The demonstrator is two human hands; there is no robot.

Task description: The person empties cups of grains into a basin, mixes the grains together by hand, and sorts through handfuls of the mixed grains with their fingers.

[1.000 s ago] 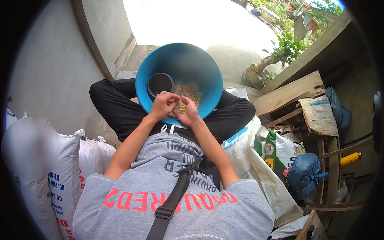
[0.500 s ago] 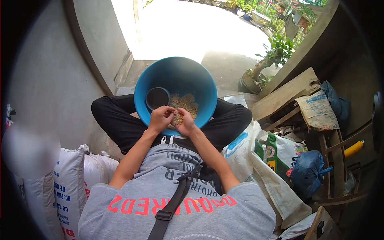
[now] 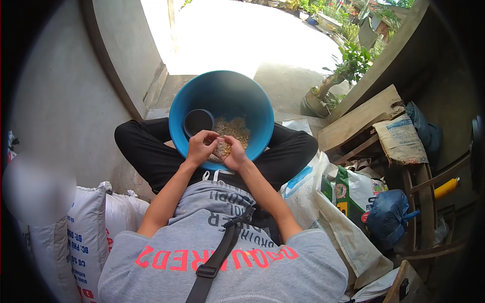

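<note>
A blue basin (image 3: 182, 101) rests between my crossed legs, tilted so that its inside shows. Yellowish kernels and paler crumbs of grain (image 3: 233, 130) lie over its bottom, and a dark round cup (image 3: 198, 122) sits at its left side. Over the near part of the basin, my left hand (image 3: 200, 147) is closed with thumb and forefinger pinched. My right hand (image 3: 235, 153) is curled close beside it, fingers bent inward and fingertips almost meeting the left ones. Whatever small bits they hold cannot be made out against the grain.
Stuffed white sacks (image 3: 88, 237) stand at my left by the wall. To my right are a green and white bag (image 3: 356, 192), a knotted blue plastic bag (image 3: 388, 219) and a wooden frame (image 3: 361, 118). A potted plant (image 3: 323, 96) stands ahead near the doorway.
My left hand's fingers have shifted slightly and remain pinched. My right hand stays curled in nearly the same place. The basin has barely moved.
</note>
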